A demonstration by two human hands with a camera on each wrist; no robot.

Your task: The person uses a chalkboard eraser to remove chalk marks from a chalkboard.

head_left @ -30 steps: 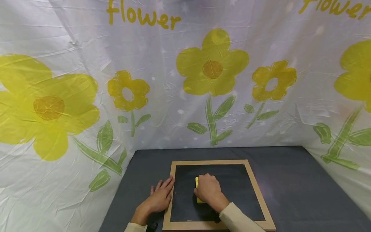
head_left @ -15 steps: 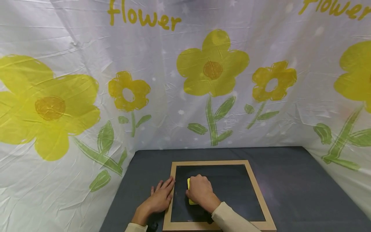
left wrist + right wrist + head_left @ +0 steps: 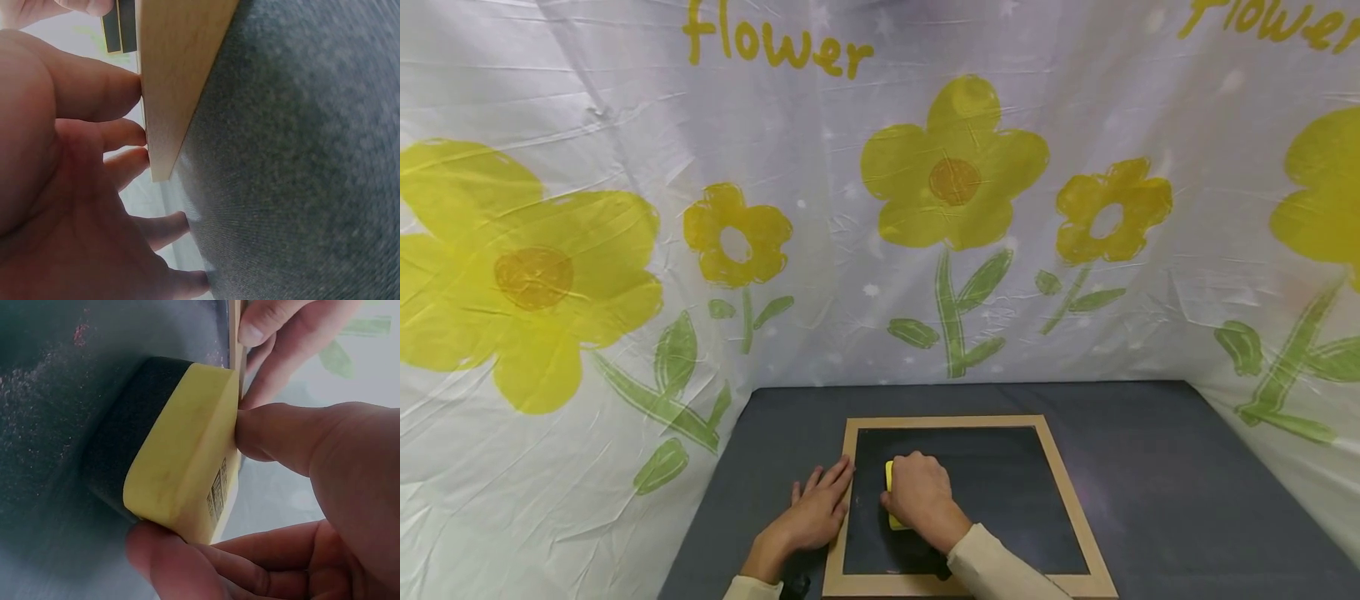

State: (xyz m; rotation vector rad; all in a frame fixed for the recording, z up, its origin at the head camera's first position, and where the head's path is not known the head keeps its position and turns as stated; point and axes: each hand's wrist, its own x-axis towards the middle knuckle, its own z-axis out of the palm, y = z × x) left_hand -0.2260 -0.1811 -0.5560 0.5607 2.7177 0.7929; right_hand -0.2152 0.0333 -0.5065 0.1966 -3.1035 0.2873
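Observation:
A blackboard (image 3: 1000, 500) with a pale wooden frame (image 3: 946, 422) lies on the dark table. My right hand (image 3: 921, 498) grips a yellow blackboard eraser (image 3: 891, 478) on the left part of the board. In the right wrist view, thumb and fingers hold the yellow body of the eraser (image 3: 178, 447), its dark felt face against the board. My left hand (image 3: 811, 515) rests along the frame's left side. In the left wrist view, some fingers of the left hand (image 3: 69, 175) touch the wooden edge (image 3: 172, 81), while others reach past its corner to the tablecloth.
Dark grey cloth covers the table (image 3: 1157, 492) on both sides of the board. A white curtain (image 3: 820, 317) with yellow flowers stands behind and beside it. Reddish specks and pale smears mark the board's surface in the right wrist view.
Between the first and second frames, my right hand slid left across the board with the eraser; since then it has stayed nearly in place. My left hand keeps its spot on the frame.

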